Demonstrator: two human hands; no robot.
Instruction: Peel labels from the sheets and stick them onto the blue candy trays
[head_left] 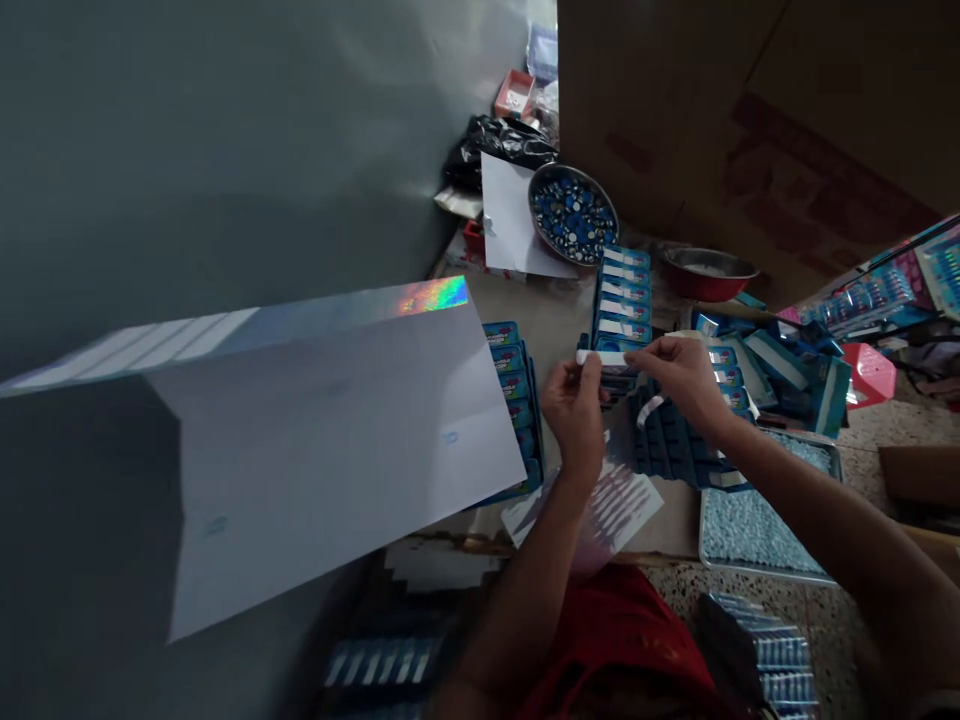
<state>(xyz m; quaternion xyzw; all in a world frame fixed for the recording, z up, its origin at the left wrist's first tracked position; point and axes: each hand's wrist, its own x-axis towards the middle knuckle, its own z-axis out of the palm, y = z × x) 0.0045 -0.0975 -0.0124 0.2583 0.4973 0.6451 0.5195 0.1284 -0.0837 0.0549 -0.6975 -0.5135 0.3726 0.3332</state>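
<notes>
A short white paper strip is stretched between my hands, over the near end of a stack of blue printed packs. My left hand is closed, its thumb pressing the strip's left end. With thumb and fingertips, my right hand pinches the right end. Several packs in the stack carry similar white strips. A curled white strip hangs just below my right hand, over another group of blue packs. Whether my left fingers also grip a pack underneath is hidden.
More blue packs lie left, partly under a large white sheet. Beyond are a bowl of blue and silver pieces and a red bowl. A tray of pale blue pellets stands right; a cardboard box rises behind.
</notes>
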